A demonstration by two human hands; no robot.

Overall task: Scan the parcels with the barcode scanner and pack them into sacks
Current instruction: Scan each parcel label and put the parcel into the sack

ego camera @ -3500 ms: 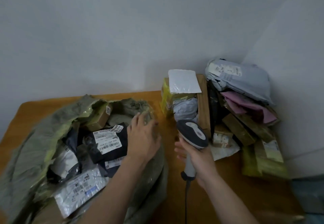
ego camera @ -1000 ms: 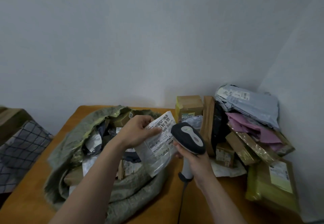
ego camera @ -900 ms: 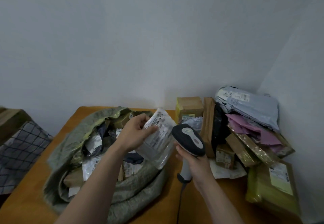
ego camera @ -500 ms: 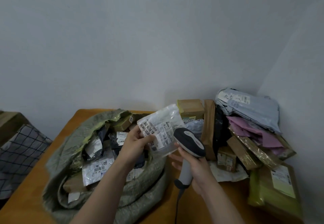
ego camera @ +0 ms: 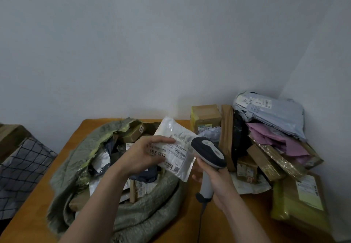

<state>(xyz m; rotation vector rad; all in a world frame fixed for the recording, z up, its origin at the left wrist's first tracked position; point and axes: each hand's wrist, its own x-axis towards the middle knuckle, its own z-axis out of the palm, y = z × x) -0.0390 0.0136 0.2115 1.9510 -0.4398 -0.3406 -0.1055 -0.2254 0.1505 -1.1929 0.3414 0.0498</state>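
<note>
Parcel turned since earlier, left hand gripping — scanner just beside

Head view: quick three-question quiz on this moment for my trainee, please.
1. True or false: the left hand holds the white parcel with its label facing the camera.
2. The barcode scanner is: A) gripped by the right hand; B) lying flat, untouched; C) hanging by its cable.
3. On which side of the green sack does the parcel pile stand?
Key: 1 true; 2 A; 3 the person's right.
</note>
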